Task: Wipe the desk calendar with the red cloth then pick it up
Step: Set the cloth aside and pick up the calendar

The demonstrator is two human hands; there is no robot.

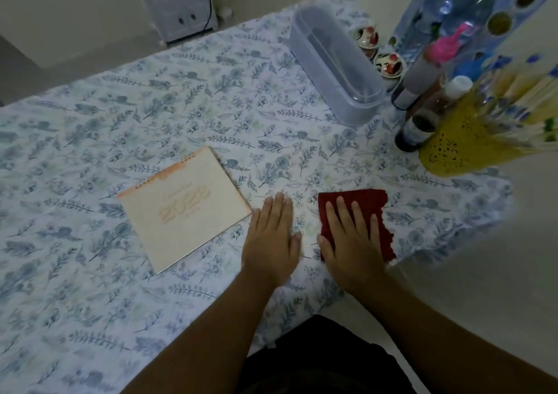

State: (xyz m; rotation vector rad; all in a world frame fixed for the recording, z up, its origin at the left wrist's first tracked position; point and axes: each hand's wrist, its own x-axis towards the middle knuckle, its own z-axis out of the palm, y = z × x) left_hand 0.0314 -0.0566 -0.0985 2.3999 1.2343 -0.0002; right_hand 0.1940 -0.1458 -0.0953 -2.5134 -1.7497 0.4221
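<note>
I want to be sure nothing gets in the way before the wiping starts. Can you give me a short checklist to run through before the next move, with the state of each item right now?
1. Red cloth under a hand: ok, the right hand lies flat on it, fingers spread, not yet gripping.
2. Desk calendar lying flat on the tablecloth, cover up: ok.
3. Calendar surface free of objects: ok, nothing rests on it.
4. Left hand free to steady the calendar: ok, it rests flat beside the calendar's near corner, holding nothing.
5. Path from cloth to calendar: ok apart from the left hand, which lies between them.
6. Dust or marks on the calendar: cannot tell, too blurred.
</note>
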